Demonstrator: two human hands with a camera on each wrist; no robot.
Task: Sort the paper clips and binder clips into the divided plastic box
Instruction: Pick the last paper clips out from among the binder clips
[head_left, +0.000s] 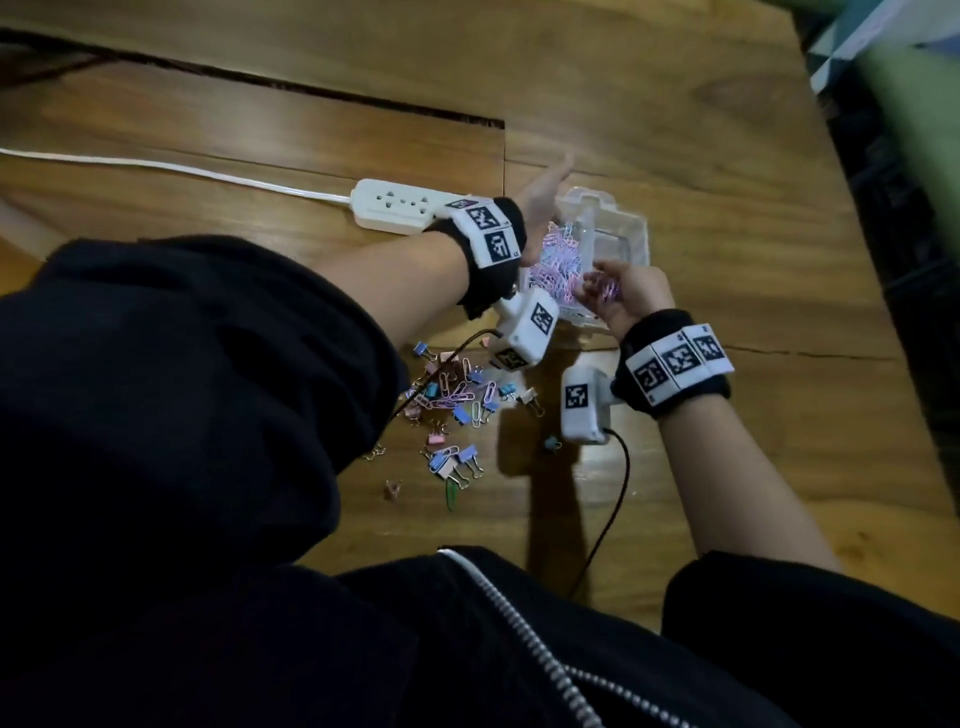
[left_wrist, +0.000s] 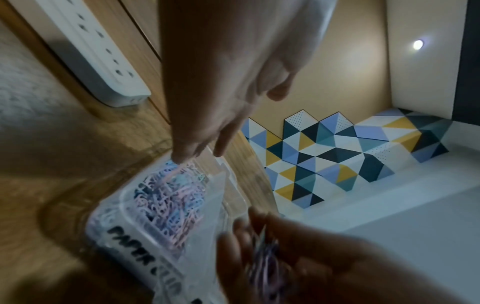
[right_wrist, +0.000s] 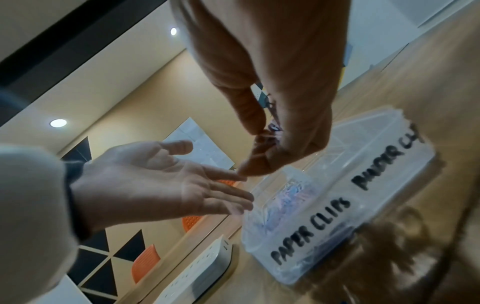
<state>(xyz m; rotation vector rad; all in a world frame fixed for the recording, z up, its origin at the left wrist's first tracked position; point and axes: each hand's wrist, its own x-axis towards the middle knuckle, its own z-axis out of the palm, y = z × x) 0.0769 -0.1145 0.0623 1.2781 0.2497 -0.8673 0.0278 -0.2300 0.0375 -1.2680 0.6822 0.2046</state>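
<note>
A clear divided plastic box (head_left: 631, 228) (left_wrist: 228, 185) (right_wrist: 389, 144) stands on the wooden table, lettered "PAPER CLIPS" and "BINDER CLIPS". Its left compartment holds pastel paper clips (head_left: 556, 260) (left_wrist: 171, 197) (right_wrist: 291, 195). My left hand (head_left: 543, 192) (left_wrist: 228, 86) (right_wrist: 166, 181) hovers flat over that compartment, fingers straight, holding nothing. My right hand (head_left: 623, 296) (right_wrist: 280, 115) (left_wrist: 298, 257) grips a bunch of paper clips (head_left: 605, 288) (left_wrist: 265, 259) (right_wrist: 272, 125) just above the box's near edge. A mixed pile of paper and binder clips (head_left: 452, 410) lies on the table nearer me.
A white power strip (head_left: 400, 205) (left_wrist: 98, 57) (right_wrist: 197, 273) with its cable lies left of the box. A seam (head_left: 363, 101) runs across the tabletop. The table's right edge (head_left: 831, 171) is beyond the box. Wrist camera cables trail over the near table.
</note>
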